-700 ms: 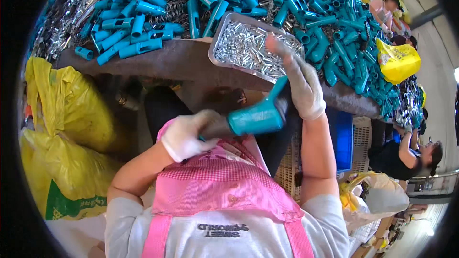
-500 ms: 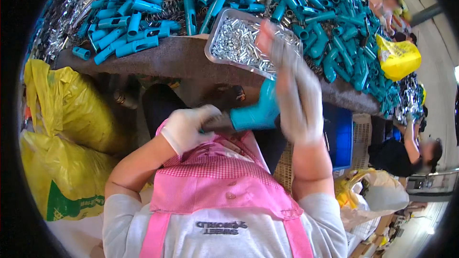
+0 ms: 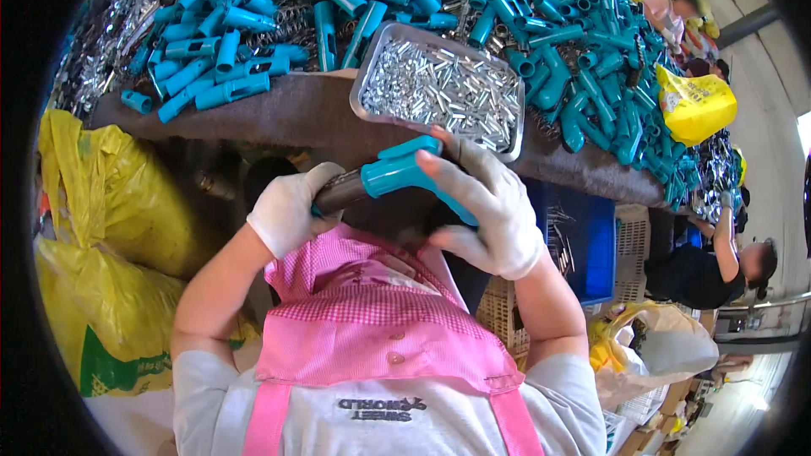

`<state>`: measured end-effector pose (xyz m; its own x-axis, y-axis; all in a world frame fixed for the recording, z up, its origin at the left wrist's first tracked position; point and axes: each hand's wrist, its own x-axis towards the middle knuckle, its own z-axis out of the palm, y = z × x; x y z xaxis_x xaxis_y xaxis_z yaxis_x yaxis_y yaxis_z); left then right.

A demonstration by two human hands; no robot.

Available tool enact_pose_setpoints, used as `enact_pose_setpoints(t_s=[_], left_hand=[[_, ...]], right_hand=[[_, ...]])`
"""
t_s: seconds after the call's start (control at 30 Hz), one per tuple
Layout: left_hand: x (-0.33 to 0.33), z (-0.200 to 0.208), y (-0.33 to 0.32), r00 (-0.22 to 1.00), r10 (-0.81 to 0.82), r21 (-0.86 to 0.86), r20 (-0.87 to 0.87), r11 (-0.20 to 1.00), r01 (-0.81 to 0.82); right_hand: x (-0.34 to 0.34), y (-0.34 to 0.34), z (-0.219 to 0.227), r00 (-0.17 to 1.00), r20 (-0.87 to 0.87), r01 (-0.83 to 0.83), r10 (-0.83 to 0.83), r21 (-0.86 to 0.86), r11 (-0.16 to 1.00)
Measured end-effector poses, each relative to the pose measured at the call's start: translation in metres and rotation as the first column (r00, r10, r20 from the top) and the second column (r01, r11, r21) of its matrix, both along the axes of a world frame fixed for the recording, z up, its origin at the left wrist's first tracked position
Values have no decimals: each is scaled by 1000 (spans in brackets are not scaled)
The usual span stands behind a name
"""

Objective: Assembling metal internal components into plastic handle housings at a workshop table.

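Observation:
In front of my apron I hold a teal, curved plastic handle [image 3: 397, 176] with a dark tube [image 3: 344, 192] joined to its left end. My left hand [image 3: 290, 209], in a white glove, is closed around the dark tube. At the other end, my gloved right hand [image 3: 498, 215] curls round the bent part of the handle, its fingertips over the teal plastic and its thumb below. The palm hides part of the handle's far end. Just beyond my hands, a clear tray [image 3: 365, 110] of small silver metal pins rests on the table edge.
Teal plastic housings [image 3: 211, 76] are heaped over the table, with springs and shiny metal pieces at the left. Yellow sacks [image 3: 127, 203] stand at the lower left. A blue crate [image 3: 596, 241] is under the table at right. Another person [image 3: 718, 266] works farther along.
My right hand has come down from over the pin tray onto the teal handle. The handle has risen and shifted left, with my left hand still on its dark tube.

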<state>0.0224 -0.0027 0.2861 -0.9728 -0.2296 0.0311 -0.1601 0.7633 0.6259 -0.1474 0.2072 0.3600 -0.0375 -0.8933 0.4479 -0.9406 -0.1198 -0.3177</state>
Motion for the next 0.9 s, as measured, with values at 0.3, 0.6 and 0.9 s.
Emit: enact_pose_setpoints(t_s=[0.3, 0.6, 0.9], left_hand=[[-50, 47, -44, 594, -493, -749, -635, 580, -319], [-77, 36, -10, 720, 667, 825, -193, -287, 487], [-63, 15, -8, 886, 463, 989, -9, -125, 76]], right_hand=[[21, -23, -63, -578, 807, -264, -122, -44, 963], [6, -53, -42, 988, 144, -28, 47, -135, 990], [-283, -64, -45, 707, -569, 562, -421, 89, 823]])
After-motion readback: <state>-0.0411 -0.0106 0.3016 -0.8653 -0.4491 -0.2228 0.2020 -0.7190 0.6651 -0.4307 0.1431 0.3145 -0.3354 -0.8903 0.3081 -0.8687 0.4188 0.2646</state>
